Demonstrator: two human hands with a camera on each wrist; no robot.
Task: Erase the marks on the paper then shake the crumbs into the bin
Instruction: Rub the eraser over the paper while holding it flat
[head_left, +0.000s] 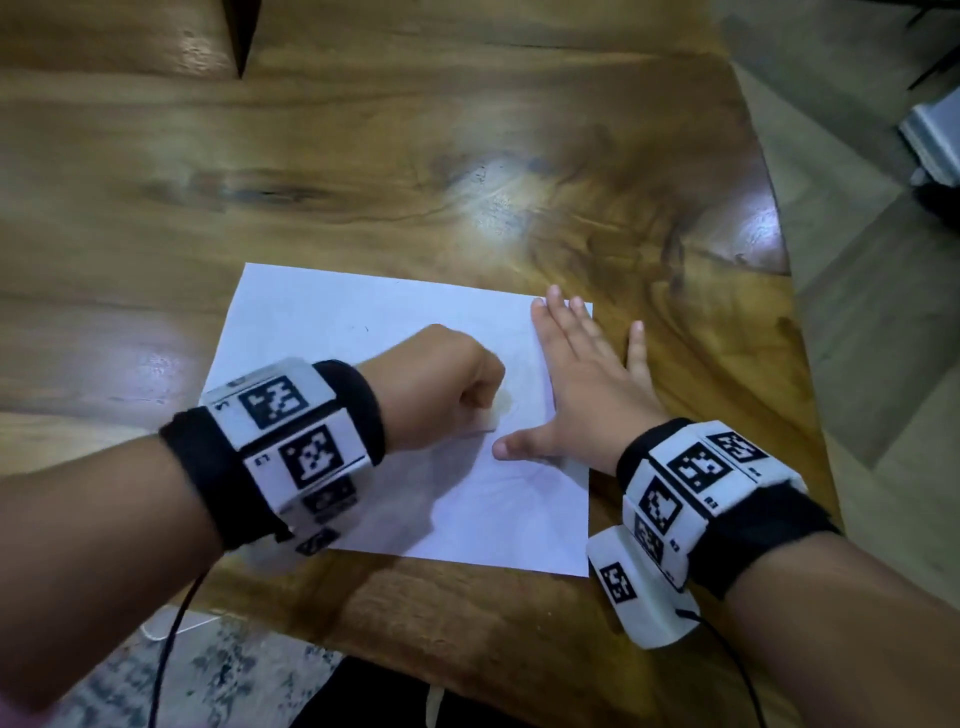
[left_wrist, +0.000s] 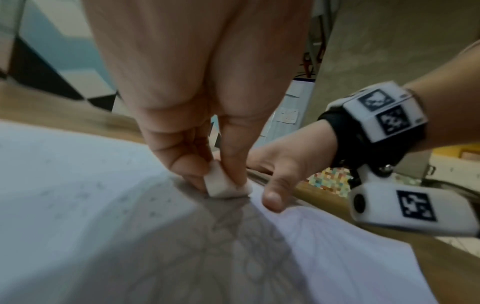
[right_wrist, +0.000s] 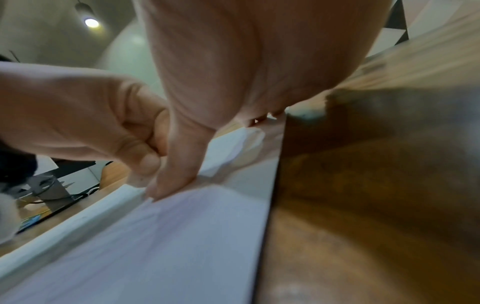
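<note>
A white sheet of paper (head_left: 332, 322) lies on the wooden table (head_left: 415, 156), with faint pencil marks (left_wrist: 233, 236) drawn across it. My left hand (head_left: 441, 384) is curled and pinches a small white eraser (left_wrist: 221, 186), whose bottom edge touches the paper near the middle of the sheet. My right hand (head_left: 582, 384) lies flat with straight fingers, pressing down the paper's right edge. Its thumb (left_wrist: 271, 195) sits just right of the eraser. In the right wrist view the left hand (right_wrist: 103, 127) and the paper (right_wrist: 168, 246) show beside my right thumb.
The table's right edge (head_left: 800, 312) runs close to my right hand, with grey floor beyond it. A dark object and a pale one (head_left: 935, 140) stand on the floor at the far right. No bin shows in any view.
</note>
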